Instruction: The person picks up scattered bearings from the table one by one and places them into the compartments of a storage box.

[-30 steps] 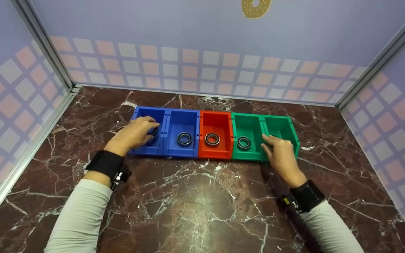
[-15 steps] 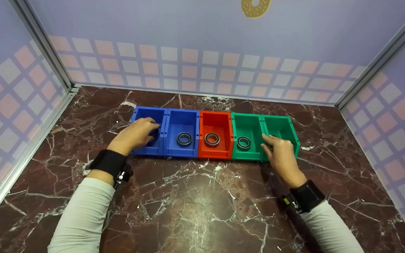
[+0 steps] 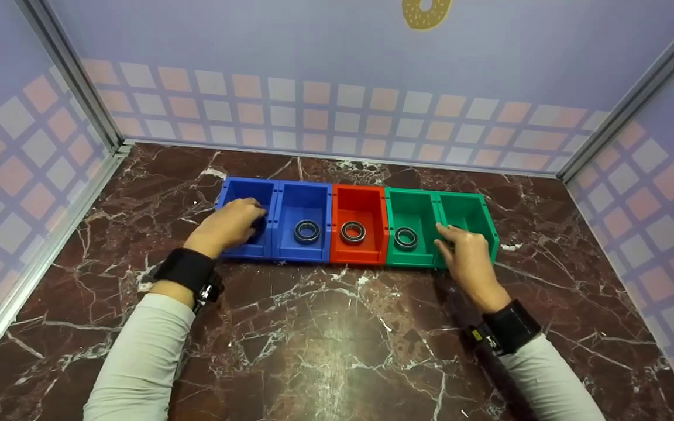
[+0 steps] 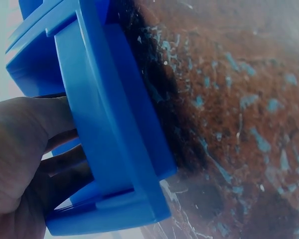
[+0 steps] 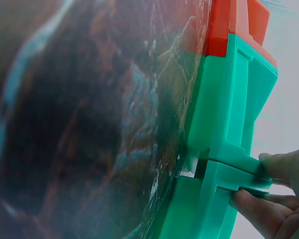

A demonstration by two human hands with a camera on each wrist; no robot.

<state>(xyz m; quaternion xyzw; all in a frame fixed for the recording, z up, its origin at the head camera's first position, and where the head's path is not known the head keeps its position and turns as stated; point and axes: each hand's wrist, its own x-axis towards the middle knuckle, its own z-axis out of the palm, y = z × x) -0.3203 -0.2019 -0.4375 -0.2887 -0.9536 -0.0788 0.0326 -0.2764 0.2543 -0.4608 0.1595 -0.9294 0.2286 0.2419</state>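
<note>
My left hand reaches down into the leftmost blue bin, its fingers bent behind the front lip. Something dark shows by the fingertips; the hand hides most of it, and whether it is gripped cannot be told. In the left wrist view, the fingers go in behind the bin's front wall. At the other end, my right hand pinches the wall between the two green bins, thumb and fingers on opposite sides, as the right wrist view shows. Ball bearings lie in the second blue bin, red bin and left green bin.
The bins stand side by side in one row on a dark red marbled table. A tiled-pattern panel rises behind them, and side panels close in left and right. The right green bin is partly covered by my right hand.
My left hand has shifted slightly right and toward me inside the leftmost blue bin. The black ring seen at its fingertips is now mostly hidden. My right hand stays in place.
</note>
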